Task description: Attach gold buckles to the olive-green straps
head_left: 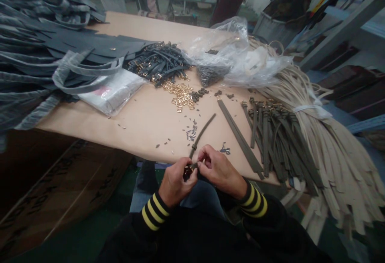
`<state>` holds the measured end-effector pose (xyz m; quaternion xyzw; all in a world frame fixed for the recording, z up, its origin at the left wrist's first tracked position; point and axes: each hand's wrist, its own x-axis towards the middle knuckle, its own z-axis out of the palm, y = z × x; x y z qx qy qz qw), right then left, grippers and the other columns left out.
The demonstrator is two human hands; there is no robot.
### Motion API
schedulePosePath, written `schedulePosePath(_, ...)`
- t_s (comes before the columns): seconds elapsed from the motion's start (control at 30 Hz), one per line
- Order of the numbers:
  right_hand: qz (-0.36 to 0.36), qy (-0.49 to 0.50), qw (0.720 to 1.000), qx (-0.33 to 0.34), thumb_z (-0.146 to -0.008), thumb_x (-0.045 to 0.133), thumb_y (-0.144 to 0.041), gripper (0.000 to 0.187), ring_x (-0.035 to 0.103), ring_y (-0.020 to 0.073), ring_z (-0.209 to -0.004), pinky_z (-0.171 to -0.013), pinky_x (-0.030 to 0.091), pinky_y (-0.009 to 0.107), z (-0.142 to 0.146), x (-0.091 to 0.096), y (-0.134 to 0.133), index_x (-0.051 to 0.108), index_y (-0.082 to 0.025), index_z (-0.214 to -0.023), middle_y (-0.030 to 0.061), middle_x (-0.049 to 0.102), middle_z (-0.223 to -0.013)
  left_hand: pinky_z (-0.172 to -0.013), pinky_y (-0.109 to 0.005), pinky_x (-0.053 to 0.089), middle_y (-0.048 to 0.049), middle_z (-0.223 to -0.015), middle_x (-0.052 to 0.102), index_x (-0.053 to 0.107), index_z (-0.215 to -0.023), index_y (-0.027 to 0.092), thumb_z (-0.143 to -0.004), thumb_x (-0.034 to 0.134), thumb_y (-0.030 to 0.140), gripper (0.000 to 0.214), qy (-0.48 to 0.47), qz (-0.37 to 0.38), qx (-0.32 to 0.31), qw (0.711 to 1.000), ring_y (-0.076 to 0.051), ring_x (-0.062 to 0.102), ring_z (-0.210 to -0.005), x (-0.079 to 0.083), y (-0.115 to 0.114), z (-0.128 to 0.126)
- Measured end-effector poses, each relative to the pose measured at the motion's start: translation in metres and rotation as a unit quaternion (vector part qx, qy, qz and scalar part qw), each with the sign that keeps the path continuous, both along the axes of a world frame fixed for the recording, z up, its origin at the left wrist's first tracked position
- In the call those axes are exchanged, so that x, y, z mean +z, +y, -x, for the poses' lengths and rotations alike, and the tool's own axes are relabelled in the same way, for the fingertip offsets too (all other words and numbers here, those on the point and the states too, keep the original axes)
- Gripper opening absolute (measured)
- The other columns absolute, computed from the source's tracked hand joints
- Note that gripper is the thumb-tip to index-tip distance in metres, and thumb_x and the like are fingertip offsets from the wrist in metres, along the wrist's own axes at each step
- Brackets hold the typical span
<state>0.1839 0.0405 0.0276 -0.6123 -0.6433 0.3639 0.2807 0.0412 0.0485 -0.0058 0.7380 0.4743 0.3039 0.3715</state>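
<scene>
A narrow olive strap (pixel 202 132) runs up from the person's hands at the bottom middle of the frame and lies across the near edge of the table, its free end pointing toward the upper right. Its lower end is pinched in a small dark metal buckle (pixel 188 172), partly hidden by the fingers. The left hand (pixel 176 180) closes around that buckle end. The right hand (pixel 218 170) meets it from the other side, its fingertips (pixel 202 156) pressed together on the strap just beside the buckle. Both hands are held above the person's jeans (pixel 201 198), and black sleeves with yellow stripes (pixel 155 211) show at the wrists.

Just above the hands, tiny metal pieces (pixel 191 131) are scattered over the tan paper table top (pixel 120 130). Farther up sits a heap of gold buckles (pixel 181 97). To the right, one loose strap (pixel 239 136) lies beside a pile of finished olive straps (pixel 270 142). Beyond them, a big bundle of cream strips (pixel 327 142) spills off the right side, tied with a white band (pixel 309 108). A crumpled plastic bag (pixel 231 54) lies at the top middle, next to dark straps with gold buckles (pixel 158 64). Long grey strips (pixel 33 54) cover the upper left, and a cardboard box (pixel 57 186) stands at lower left.
</scene>
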Motion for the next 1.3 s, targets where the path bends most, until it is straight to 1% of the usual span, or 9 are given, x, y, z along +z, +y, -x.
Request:
schedulePosePath(0.13,-0.016,-0.038,0.999,0.018,-0.069,0.045,-0.010,0.010,0.040,0.0088,-0.048,-0.047,0.031,0.020,0.002,-0.001,-0.001,0.046,-0.018,-0.076,-0.0052,0.043,-0.056,-0.053,-0.021,0.036,0.0017,-0.058,0.049,0.047,-0.073,0.019,-0.072,0.044,0.023,0.005,0.053,-0.020,-0.024,0.998,-0.012,0.048,-0.051,0.001,-0.001,0.000)
schedulePosePath(0.27,-0.074,-0.071,0.991,0.084,-0.073,0.043,-0.009,0.017,0.048,0.0125,-0.064,-0.060,0.038,0.023,0.002,-0.002,-0.002,0.052,-0.015,-0.086,0.0019,0.052,-0.072,-0.048,-0.021,0.033,0.0050,-0.052,0.043,0.043,-0.075,0.019,-0.072,0.041,0.017,0.004,0.038,-0.007,-0.038,0.999,-0.010,0.046,-0.044,-0.002,-0.003,0.001)
schedulePosePath(0.37,-0.089,-0.106,0.982,0.128,-0.077,0.040,-0.010,0.024,0.050,0.0150,-0.073,-0.068,0.040,0.026,0.002,0.000,0.000,0.052,-0.013,-0.098,0.0057,0.054,-0.080,-0.045,-0.021,0.032,0.0062,-0.052,0.043,0.042,-0.080,0.019,-0.072,0.041,0.016,0.009,0.015,0.006,-0.022,1.000,-0.010,0.044,-0.041,-0.004,-0.005,-0.001)
schedulePosePath(0.47,-0.073,-0.148,0.976,0.144,-0.079,0.039,-0.012,0.022,0.050,0.0154,-0.071,-0.066,0.040,0.026,0.002,0.002,0.002,0.055,-0.014,-0.095,0.0055,0.054,-0.077,-0.047,-0.021,0.034,0.0051,-0.055,0.046,0.041,-0.083,0.018,-0.074,0.041,0.018,0.009,-0.001,0.011,0.014,1.000,-0.010,0.046,-0.043,-0.006,-0.008,-0.003)
schedulePosePath(0.57,-0.067,-0.148,0.977,0.138,-0.078,0.041,-0.010,0.020,0.051,0.0148,-0.072,-0.066,0.039,0.025,0.003,0.001,0.004,0.057,-0.015,-0.090,0.0051,0.054,-0.078,-0.049,-0.022,0.037,0.0036,-0.058,0.048,0.040,-0.081,0.018,-0.076,0.039,0.021,0.006,-0.010,0.029,0.041,0.999,-0.011,0.048,-0.047,-0.007,-0.008,-0.005)
schedulePosePath(0.73,-0.066,-0.137,0.981,0.118,-0.075,0.045,-0.009,0.015,0.051,0.0141,-0.071,-0.065,0.039,0.024,0.004,-0.004,0.004,0.055,-0.014,-0.086,0.0046,0.056,-0.078,-0.046,-0.021,0.035,0.0052,-0.054,0.045,0.039,-0.077,0.019,-0.076,0.037,0.022,0.004,0.001,0.048,0.041,0.998,-0.011,0.046,-0.044,-0.011,-0.005,-0.005)
schedulePosePath(0.97,-0.060,-0.147,0.981,0.111,-0.076,0.045,-0.009,0.014,0.051,0.0138,-0.071,-0.066,0.039,0.024,0.007,-0.007,0.005,0.054,-0.015,-0.084,0.0041,0.056,-0.079,-0.051,-0.023,0.039,0.0015,-0.062,0.056,0.041,-0.085,0.018,-0.075,0.040,0.024,0.012,-0.023,0.104,0.067,0.992,-0.012,0.053,-0.052,-0.011,-0.006,-0.007)
schedulePosePath(1.2,-0.118,-0.129,0.981,0.083,-0.074,0.046,-0.009,0.014,0.052,0.0147,-0.069,-0.064,0.042,0.025,0.001,-0.006,0.006,0.054,-0.014,-0.084,0.0046,0.056,-0.076,-0.050,-0.021,0.035,0.0045,-0.057,0.047,0.046,-0.077,0.016,-0.073,0.043,0.025,0.010,-0.043,0.119,0.098,0.987,-0.009,0.044,-0.048,-0.010,-0.004,-0.005)
schedulePosePath(1.3,-0.167,-0.142,0.973,0.077,-0.075,0.046,-0.012,0.019,0.051,0.0179,-0.084,-0.074,0.042,0.030,-0.017,-0.002,0.011,0.053,-0.014,-0.093,0.0084,0.057,-0.088,-0.047,-0.020,0.032,0.0057,-0.055,0.042,0.045,-0.073,0.016,-0.072,0.043,0.026,0.010,-0.069,0.155,0.087,0.982,-0.008,0.039,-0.048,-0.007,-0.003,-0.002)
